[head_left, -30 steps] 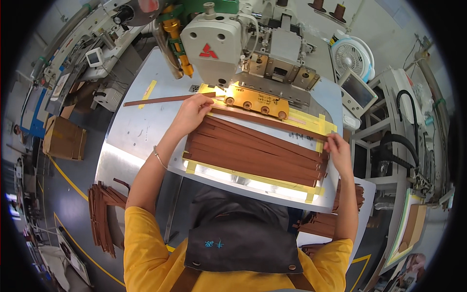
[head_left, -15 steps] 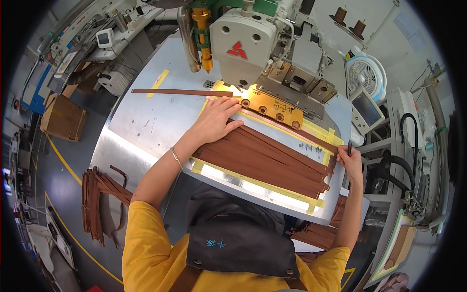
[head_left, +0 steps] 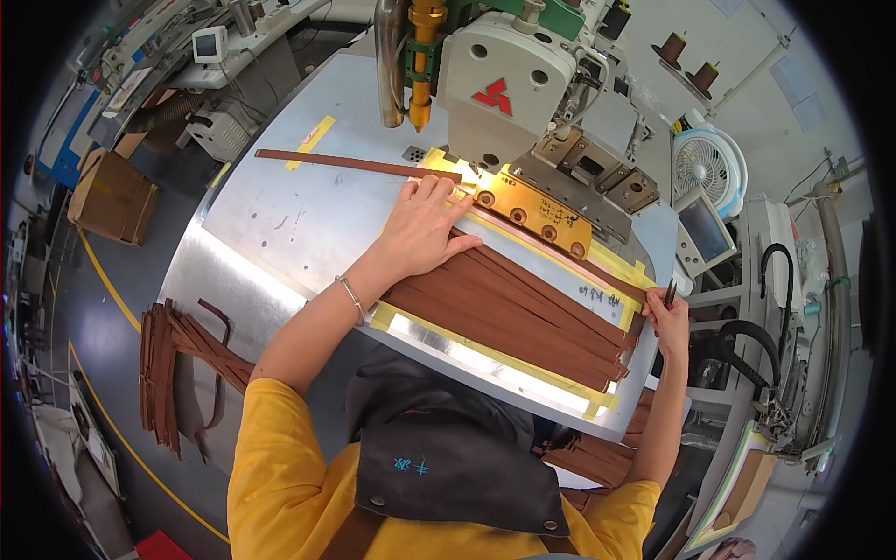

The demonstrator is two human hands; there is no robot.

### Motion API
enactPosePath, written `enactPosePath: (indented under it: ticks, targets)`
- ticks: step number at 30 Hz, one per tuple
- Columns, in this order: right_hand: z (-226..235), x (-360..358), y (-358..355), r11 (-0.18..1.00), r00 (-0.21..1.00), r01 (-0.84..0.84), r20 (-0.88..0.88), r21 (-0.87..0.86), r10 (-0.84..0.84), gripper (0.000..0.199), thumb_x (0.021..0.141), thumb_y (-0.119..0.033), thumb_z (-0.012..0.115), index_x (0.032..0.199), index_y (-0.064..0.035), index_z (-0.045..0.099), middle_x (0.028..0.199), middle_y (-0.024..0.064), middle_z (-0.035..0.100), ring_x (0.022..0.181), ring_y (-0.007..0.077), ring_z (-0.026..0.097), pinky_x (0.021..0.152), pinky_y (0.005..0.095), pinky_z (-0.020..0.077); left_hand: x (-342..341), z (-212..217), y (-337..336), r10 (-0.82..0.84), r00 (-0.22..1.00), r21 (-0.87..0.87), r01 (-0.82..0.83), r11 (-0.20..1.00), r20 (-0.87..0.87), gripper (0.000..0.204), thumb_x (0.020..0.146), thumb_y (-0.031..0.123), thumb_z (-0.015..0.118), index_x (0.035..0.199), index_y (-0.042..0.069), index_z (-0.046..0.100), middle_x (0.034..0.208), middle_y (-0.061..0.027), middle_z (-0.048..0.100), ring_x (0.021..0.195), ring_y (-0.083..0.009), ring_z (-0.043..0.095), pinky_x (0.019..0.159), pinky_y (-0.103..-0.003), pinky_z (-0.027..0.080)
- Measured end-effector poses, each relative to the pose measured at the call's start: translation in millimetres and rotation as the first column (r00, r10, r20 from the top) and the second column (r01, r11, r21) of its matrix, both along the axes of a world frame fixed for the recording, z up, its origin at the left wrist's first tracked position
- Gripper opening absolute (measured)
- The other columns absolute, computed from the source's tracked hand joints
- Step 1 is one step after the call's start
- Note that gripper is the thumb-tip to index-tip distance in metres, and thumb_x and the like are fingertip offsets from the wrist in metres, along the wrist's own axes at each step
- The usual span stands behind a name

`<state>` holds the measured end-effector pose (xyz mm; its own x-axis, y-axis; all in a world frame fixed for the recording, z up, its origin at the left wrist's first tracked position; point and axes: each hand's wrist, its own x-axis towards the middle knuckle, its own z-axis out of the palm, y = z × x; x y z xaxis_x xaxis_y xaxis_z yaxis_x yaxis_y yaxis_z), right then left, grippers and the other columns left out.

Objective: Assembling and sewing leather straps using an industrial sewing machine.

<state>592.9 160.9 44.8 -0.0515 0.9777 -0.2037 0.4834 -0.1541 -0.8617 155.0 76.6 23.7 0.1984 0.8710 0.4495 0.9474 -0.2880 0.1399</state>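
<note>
A long brown leather-like strap (head_left: 355, 164) lies across the light grey table of a sewing machine (head_left: 504, 93) and passes along a brass-coloured clamp plate (head_left: 537, 217). My left hand (head_left: 425, 229) rests near the needle area, fingers stretched out over the strap, thumb spread toward a fanned pile of brown straps (head_left: 504, 313). At the table's right edge my right hand (head_left: 668, 322) is closed, pinching the strap's right end. A thin dark pen-like tool (head_left: 670, 293) sticks up from that same hand. The strap under the left fingers is partly hidden.
Yellow tape (head_left: 490, 366) frames the pile. More brown straps (head_left: 173, 373) hang at the lower left, and others (head_left: 597, 457) lie below the table's right side. A white fan (head_left: 707, 163) and a control screen (head_left: 705, 229) stand at the right. A cardboard box (head_left: 114, 198) sits on the floor.
The whole view has shifted slightly, with the machine now further right in the picture. Both hands keep nearly the same places on the strap.
</note>
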Motion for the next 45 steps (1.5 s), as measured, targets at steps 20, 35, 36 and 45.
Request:
enactPosePath:
  ticks: [20,35,36,45]
  targets:
    - [-1.9,-65.0,-34.0,0.623,0.673,-0.624,0.73,0.472,0.121,0.047,0.068,0.01,0.052,0.107,-0.0096,0.069,0.116,0.0051,0.062,0.107,0.0259,0.055,0.087,0.0356,0.05,2.4,-1.2,4.1,-0.058,0.998,0.005,0.058,0.998,-0.033,0.05,0.085,0.042,0.063,0.116,0.002,0.062,0.12,-0.0078,0.061,0.112,-0.0231,0.052,0.096,-0.04,0.034]
    - [-15.2,-59.0,-29.9,0.604,0.643,-0.635,0.762,0.481,0.069,0.039,0.075,0.006,0.051,0.106,-0.007,0.068,0.112,0.0052,0.066,0.105,0.0256,0.059,0.083,0.0377,0.0495,-60.4,-25.0,19.8,0.198,0.946,0.27,-0.266,0.925,0.255,0.015,0.083,0.013,0.067,0.096,0.005,0.066,0.105,-0.005,0.065,0.107,-0.0231,0.055,0.092,-0.041,0.036]
    - [-11.1,-61.7,-31.2,0.604,0.652,-0.636,0.753,0.481,0.087,0.039,0.074,0.007,0.051,0.106,-0.0064,0.068,0.113,0.0058,0.065,0.105,0.0264,0.059,0.084,0.0383,0.0497,-66.4,-26.8,19.4,0.226,0.953,0.341,-0.285,0.896,0.201,0.014,0.083,0.014,0.067,0.094,0.006,0.067,0.108,-0.0043,0.064,0.108,-0.0226,0.054,0.091,-0.041,0.036]
    - [25.8,-134.4,-118.4,0.7,0.549,-0.685,0.775,0.202,0.314,0.08,0.073,-0.051,0.074,0.138,-0.0128,0.045,0.134,0.0177,0.05,0.094,0.0362,0.065,0.077,0.0416,0.0547,-92.3,-30.5,11.8,0.227,0.964,0.101,-0.241,0.965,0.136,0.011,0.082,0.015,0.066,0.091,0.009,0.065,0.09,-0.0036,0.057,0.092,-0.0238,0.054,0.081,-0.041,0.04]
